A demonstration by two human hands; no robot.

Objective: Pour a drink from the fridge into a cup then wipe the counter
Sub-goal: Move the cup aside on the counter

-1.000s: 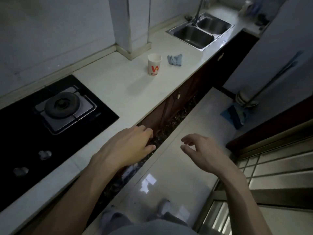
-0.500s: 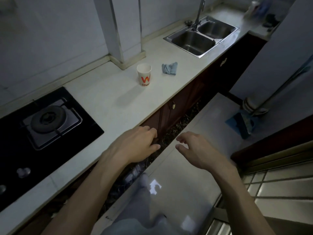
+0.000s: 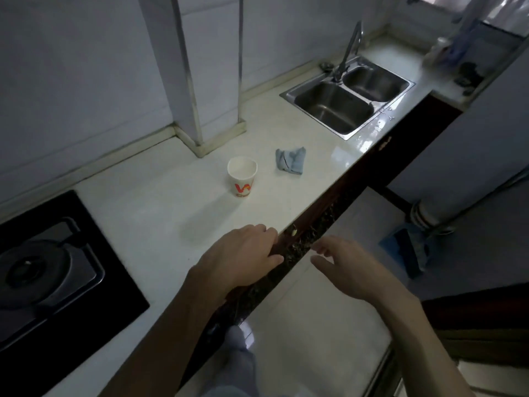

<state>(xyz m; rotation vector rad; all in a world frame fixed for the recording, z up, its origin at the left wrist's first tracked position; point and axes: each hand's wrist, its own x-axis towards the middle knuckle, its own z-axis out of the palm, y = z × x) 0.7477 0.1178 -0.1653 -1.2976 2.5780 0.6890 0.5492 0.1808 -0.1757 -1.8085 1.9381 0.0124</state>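
- Hovering at the counter (image 3: 160,202) edge, the left hand (image 3: 243,256) and right hand (image 3: 346,267) held nothing, fingers loose and slightly spread.
- The paper cup (image 3: 242,176) stood upright mid-counter and looked empty. Likely light, crushable and tippy, so grip mid-wall gently.
- The blue cloth (image 3: 290,161) lay crumpled near it. Soft, pinch anywhere.
- Pale glossy counter, gas hob (image 3: 43,270) to the left, double sink (image 3: 332,107) beyond. Dim, narrow kitchen.

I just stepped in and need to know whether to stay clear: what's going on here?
A person stands at the counter, both hands empty: left hand at its front edge, right hand over the floor. A paper cup stands upright on the counter, a crumpled blue cloth apart beside it. No drink container shows yet.
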